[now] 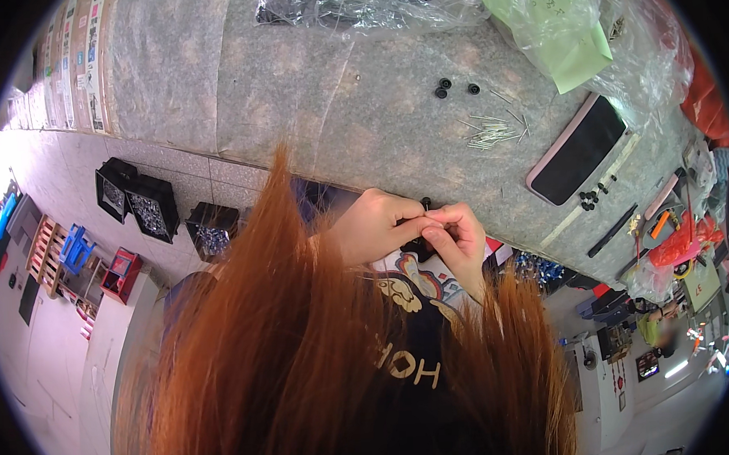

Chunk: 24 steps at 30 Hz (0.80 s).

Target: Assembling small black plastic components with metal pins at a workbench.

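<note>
At the near edge of the grey-covered table, my left hand and my right hand meet with fingertips pressed together. A small round black part shows at the fingertips, much like the black wheels on the table. My left fingers are pinched around it. My right thumb and forefinger are closed too; what lies between them is hidden. Beyond the hands are a few loose small black wheels and a pile of thin metal pins.
A smartphone lies right of the pins, with small black parts beside it. Clear plastic bags and a green paper cover the far side. Black bins stand on the floor at left. Long hair hides the lower middle.
</note>
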Motion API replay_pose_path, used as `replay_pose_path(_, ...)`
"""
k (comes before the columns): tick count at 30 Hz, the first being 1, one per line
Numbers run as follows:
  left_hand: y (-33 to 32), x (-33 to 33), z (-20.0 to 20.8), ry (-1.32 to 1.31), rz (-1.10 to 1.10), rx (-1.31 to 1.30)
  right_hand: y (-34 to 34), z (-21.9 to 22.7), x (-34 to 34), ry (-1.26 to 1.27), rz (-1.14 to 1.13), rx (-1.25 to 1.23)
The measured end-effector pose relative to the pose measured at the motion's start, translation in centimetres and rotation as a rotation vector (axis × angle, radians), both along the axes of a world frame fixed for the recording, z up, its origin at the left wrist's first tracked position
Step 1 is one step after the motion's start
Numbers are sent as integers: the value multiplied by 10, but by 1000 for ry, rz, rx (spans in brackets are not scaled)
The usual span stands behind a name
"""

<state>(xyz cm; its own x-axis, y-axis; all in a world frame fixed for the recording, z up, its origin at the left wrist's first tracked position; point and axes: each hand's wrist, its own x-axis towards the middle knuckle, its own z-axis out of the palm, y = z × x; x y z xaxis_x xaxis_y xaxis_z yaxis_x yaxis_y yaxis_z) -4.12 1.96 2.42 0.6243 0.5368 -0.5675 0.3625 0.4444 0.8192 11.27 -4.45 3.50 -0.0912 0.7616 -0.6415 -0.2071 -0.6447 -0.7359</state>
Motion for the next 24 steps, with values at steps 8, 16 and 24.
replay_pose_path(8,1,-1,-1,-3,-2,-31,2,-1,1,-51,71,16)
replay_pose_path(16,3,-1,-2,-16,-17,-24,6,1,2,-78,100,18)
replay_pose_path(24,2,-2,-5,-23,-1,-50,10,3,1,-77,116,0)
